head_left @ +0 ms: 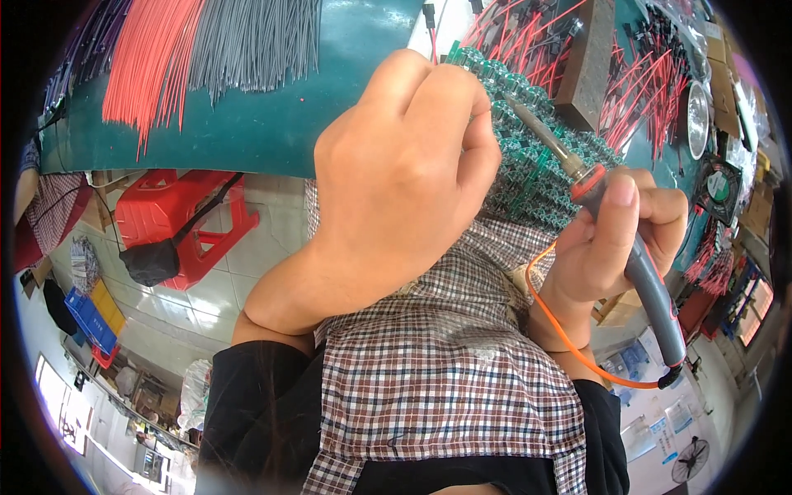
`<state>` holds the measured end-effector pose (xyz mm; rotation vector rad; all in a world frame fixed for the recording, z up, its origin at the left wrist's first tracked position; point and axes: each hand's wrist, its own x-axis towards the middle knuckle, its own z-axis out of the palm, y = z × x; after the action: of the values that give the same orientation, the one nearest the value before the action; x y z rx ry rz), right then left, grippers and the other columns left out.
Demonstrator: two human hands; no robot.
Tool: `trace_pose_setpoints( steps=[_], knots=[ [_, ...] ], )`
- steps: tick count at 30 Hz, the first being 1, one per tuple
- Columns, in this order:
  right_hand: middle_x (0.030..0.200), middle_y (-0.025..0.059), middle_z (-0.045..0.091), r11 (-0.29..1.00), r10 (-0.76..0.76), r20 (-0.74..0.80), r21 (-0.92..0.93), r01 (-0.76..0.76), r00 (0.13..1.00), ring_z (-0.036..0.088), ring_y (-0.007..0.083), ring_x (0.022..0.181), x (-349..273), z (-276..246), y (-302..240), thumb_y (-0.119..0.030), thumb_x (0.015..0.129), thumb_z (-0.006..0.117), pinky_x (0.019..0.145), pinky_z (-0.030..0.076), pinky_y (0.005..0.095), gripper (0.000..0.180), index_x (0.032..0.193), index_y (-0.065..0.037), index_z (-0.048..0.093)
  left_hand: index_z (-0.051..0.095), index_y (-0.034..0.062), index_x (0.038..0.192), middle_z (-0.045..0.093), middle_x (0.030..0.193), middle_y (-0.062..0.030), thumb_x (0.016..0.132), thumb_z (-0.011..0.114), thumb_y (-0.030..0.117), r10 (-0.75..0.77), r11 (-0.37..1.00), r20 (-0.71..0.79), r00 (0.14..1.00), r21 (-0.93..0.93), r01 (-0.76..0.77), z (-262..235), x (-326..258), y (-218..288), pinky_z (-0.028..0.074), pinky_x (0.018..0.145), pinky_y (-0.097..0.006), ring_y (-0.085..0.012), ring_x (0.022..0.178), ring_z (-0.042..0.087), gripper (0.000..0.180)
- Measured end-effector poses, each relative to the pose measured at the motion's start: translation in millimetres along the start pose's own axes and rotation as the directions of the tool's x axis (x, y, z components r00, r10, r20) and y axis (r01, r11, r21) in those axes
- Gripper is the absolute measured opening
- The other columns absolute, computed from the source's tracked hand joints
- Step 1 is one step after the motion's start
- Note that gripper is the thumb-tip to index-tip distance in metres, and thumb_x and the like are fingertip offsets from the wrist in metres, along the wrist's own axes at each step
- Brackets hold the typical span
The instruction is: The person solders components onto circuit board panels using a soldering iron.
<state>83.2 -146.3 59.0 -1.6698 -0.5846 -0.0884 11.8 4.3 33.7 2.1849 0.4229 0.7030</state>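
Observation:
My right hand (619,231) is wrapped round the grey and red handle of a soldering iron (652,297). An orange cord (569,342) trails from the handle's lower end. The iron's metal shaft points up and left, over a mass of small green circuit boards (528,177) at the table edge. My left hand (404,157) is over the left side of these boards with its fingers curled together. What the left fingers pinch is hidden behind the hand. Just beyond its knuckles, a short red wire lead with a black connector (430,18) runs down out of sight.
On the green table (247,136) lie bundles of red wires (153,62) and grey wires (256,49) at far left. More red leads (528,37) are heaped behind the boards beside a dark metal bar (587,66). A small fan (718,188) is at right, a red stool (181,214) at left.

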Motion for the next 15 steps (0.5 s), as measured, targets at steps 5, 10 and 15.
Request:
trace_pose_setpoints(
  steps=[5, 10, 15],
  knots=[
    [0.06, 0.0039, 0.052, 0.999, 0.017, -0.025, -0.038, -0.018, 1.0, 0.041, 0.0067, 0.05, 1.4, 6.3, 0.3, 0.003, 0.081, 0.062, 0.05, 0.035, 0.0209, 0.024, 0.078, -0.006, 0.04, 0.061, 0.005, 0.078, 0.051, 0.071, -0.0011, 0.071, 0.069, -0.002, 0.0, 1.0, 0.0, 1.0, 0.009, 0.0, 4.3, 1.6, -0.6, 0.029, 0.041, -0.021, -0.0044, 0.042, 0.035, 0.013],
    [0.061, 0.0045, 0.052, 0.999, 0.029, 0.022, -0.047, -0.027, 0.999, 0.043, 0.0071, 0.052, 2.0, 2.2, 1.4, 0.004, 0.081, 0.062, 0.05, 0.036, 0.0212, 0.024, 0.078, -0.006, 0.04, 0.061, 0.0048, 0.079, 0.051, 0.071, -0.0013, 0.071, 0.069, -0.002, -0.003, 1.0, 0.019, 1.0, 0.011, 0.003, 5.5, 2.1, -0.9, 0.029, 0.042, -0.021, -0.0045, 0.042, 0.036, 0.012],
    [0.061, 0.004, 0.051, 0.998, 0.008, 0.015, -0.055, -0.007, 1.0, 0.042, 0.0069, 0.052, 2.0, -1.8, 3.9, 0.003, 0.082, 0.061, 0.05, 0.035, 0.0212, 0.024, 0.08, -0.006, 0.039, 0.062, 0.0048, 0.079, 0.051, 0.07, -0.0012, 0.072, 0.069, -0.001, 0.0, 1.0, 0.012, 1.0, 0.016, -0.001, 5.5, 3.0, 1.8, 0.029, 0.041, -0.021, -0.0044, 0.042, 0.036, 0.012]
  ],
)
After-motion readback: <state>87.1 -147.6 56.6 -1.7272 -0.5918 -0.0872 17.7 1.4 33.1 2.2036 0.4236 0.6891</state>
